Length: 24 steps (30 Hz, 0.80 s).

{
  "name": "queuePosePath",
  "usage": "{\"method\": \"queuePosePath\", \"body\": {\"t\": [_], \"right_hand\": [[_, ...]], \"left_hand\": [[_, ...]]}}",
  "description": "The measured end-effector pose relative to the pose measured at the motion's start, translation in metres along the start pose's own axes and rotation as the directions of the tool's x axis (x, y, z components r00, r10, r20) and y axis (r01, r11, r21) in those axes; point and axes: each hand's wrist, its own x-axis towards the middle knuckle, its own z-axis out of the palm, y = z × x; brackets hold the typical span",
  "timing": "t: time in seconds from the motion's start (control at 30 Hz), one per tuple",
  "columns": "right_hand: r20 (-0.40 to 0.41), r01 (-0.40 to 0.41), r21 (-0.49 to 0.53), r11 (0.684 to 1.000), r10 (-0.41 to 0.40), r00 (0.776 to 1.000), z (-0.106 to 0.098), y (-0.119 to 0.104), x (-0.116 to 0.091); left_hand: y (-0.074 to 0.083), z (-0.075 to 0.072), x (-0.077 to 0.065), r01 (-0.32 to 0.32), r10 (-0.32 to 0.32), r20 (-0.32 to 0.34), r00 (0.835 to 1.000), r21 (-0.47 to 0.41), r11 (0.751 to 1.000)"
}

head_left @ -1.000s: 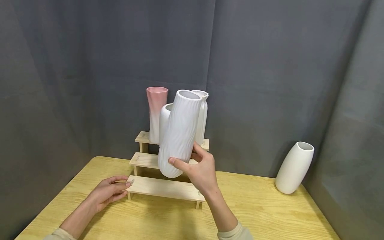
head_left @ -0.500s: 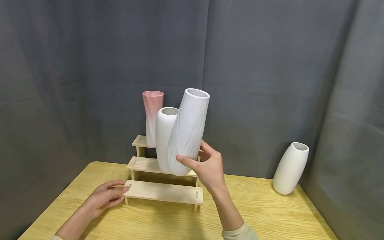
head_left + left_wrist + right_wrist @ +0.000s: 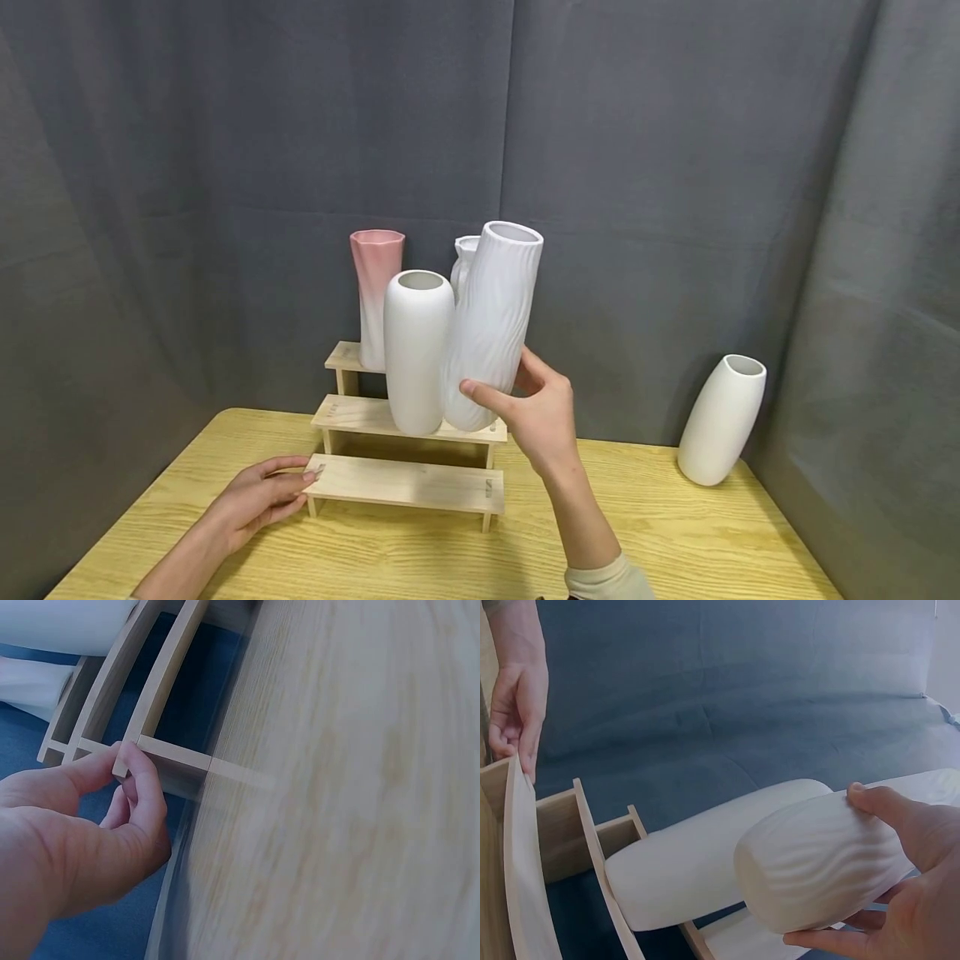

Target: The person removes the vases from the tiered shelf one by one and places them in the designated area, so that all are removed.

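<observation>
My right hand (image 3: 534, 408) grips a white vase with wavy ridges (image 3: 495, 325) near its base. The vase leans to the right, by the right end of the middle step of a wooden three-step stand (image 3: 405, 483). In the right wrist view its base (image 3: 769, 889) appears off the board. A smooth white vase (image 3: 418, 358) stands upright on the middle step, just left of it. My left hand (image 3: 258, 500) pinches the left end of the lowest step between thumb and fingers, as the left wrist view shows at the board's end (image 3: 124, 761).
On the top step stand a pink-and-white vase (image 3: 377, 283) and, partly hidden, a white vase with a ruffled rim (image 3: 462, 262). Another smooth white vase (image 3: 723, 421) stands at the right back of the wooden table (image 3: 637, 517). Grey curtains (image 3: 637, 208) enclose the back and sides.
My right hand has moved the ridged vase rightward, uncovering the smooth vase on the middle step. The left hand keeps hold of the lowest step. The view has shifted slightly.
</observation>
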Motion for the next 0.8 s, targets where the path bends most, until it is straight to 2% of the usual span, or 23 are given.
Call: {"method": "queuePosePath", "body": {"t": [0.47, 0.8], "right_hand": [[-0.086, -0.074, -0.027, 0.997, 0.071, 0.994, -0.02, -0.007, 0.004], [-0.148, -0.059, -0.042, 0.997, 0.052, 0.988, -0.036, 0.02, 0.015]], "left_hand": [[-0.006, -0.001, 0.002, 0.01, -0.01, 0.021, 1.0, -0.006, 1.0], [-0.004, -0.005, 0.004, -0.003, 0.003, 0.043, 0.999, 0.001, 1.0]]}}
